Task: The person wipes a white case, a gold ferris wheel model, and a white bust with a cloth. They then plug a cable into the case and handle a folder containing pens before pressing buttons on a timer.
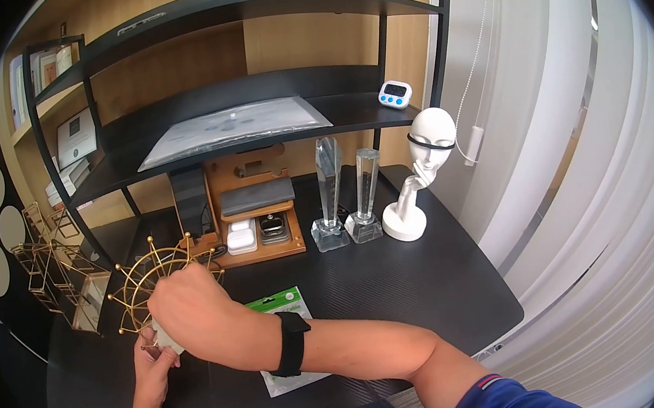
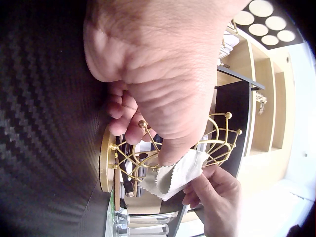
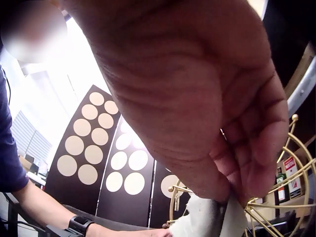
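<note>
A gold wire ornament shaped like a Ferris wheel [image 1: 126, 294], tipped with small balls, stands on the dark desk. Its round gold base [image 2: 104, 168] shows in the left wrist view. My left hand [image 1: 153, 374] grips the ornament low on its frame, the thumb lying by the wires and the cloth's edge. A pale cloth [image 2: 185, 173] with zigzag edges lies against the wires. My right hand [image 1: 204, 314] pinches this cloth between thumb and fingers at the wheel. In the head view the right hand hides part of the wheel and most of the cloth.
Under the right forearm lies a green-and-white packet [image 1: 281, 301]. Behind stand a wooden organizer [image 1: 288, 247], two crystal trophies [image 1: 329, 196] and a white head sculpture [image 1: 405, 220]. A black shelf [image 1: 365, 110] spans above. Gold geometric frames [image 1: 75, 287] stand left.
</note>
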A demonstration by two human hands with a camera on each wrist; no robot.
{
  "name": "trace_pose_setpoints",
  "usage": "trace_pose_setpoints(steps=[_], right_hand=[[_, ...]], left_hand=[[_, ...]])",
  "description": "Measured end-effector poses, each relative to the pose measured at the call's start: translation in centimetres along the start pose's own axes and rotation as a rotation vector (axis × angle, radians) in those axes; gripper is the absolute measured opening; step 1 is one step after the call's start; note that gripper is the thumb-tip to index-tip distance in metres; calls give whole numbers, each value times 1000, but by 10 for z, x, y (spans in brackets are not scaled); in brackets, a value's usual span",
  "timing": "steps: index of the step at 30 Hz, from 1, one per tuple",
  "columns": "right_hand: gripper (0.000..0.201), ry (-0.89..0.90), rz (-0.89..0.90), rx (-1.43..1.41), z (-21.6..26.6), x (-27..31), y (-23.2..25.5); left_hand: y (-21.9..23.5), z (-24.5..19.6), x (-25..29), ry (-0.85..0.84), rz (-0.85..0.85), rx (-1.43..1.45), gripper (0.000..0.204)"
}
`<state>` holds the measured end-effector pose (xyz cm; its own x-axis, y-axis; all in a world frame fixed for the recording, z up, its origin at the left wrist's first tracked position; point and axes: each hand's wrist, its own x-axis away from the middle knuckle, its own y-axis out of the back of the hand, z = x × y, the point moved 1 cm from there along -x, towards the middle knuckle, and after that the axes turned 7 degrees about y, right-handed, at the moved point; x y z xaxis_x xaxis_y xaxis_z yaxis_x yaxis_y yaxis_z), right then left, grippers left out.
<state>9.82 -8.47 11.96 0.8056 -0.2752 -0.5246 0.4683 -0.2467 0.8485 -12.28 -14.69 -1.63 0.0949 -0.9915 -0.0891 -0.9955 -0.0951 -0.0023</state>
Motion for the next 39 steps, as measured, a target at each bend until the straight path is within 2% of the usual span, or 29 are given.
trace_pose_setpoints(steps=[6, 8, 12, 14, 15, 17, 18, 20, 24, 27, 29, 34, 36, 37, 39], right_hand=[[12, 26, -158, 49, 2, -3, 9], [12, 8, -362, 66, 4, -7, 13], [14, -18, -405, 58, 6, -10, 15], [13, 21, -290, 0, 3, -6, 9], [13, 19, -292, 1, 1, -5, 7], [22, -33, 58, -39, -1, -3, 4], [22, -33, 56, -39, -1, 0, 1], [7, -26, 37, 72, -2, 5, -2], [6, -27, 18, 114, -4, 4, 3], [6, -108, -28, 117, -13, -2, 14], [6, -42, -263, 173, -19, 3, 33], [5, -129, -346, 171, -26, 3, 47], [6, -172, -161, 245, -24, 1, 36], [6, -176, -164, 246, -23, -1, 28], [8, -174, 58, 173, -22, -5, 9]], left_hand=[[-2, -4, 1, -9, 10, -11, 34], [-2, -4, 1, -3, 16, -22, 30], [-1, -3, 0, -3, 21, -22, 29], [-2, -4, 0, 7, 2, -24, 30], [-1, -3, 0, 6, 4, -26, 30], [2, 0, -2, 3, 20, 5, 35], [1, 0, -2, 3, 20, 3, 35], [-3, -4, 0, -16, 23, 27, 40], [-4, -7, -1, 14, 29, 0, 44], [-3, -6, -1, 31, 36, 10, 43], [-9, -12, 1, 12, 13, -6, 42], [-8, -13, 0, 22, 13, -28, 41], [-9, -15, 0, 29, 22, -42, 41], [-9, -17, 1, 21, 26, -45, 41], [-11, -17, 1, 13, 33, -51, 40]])
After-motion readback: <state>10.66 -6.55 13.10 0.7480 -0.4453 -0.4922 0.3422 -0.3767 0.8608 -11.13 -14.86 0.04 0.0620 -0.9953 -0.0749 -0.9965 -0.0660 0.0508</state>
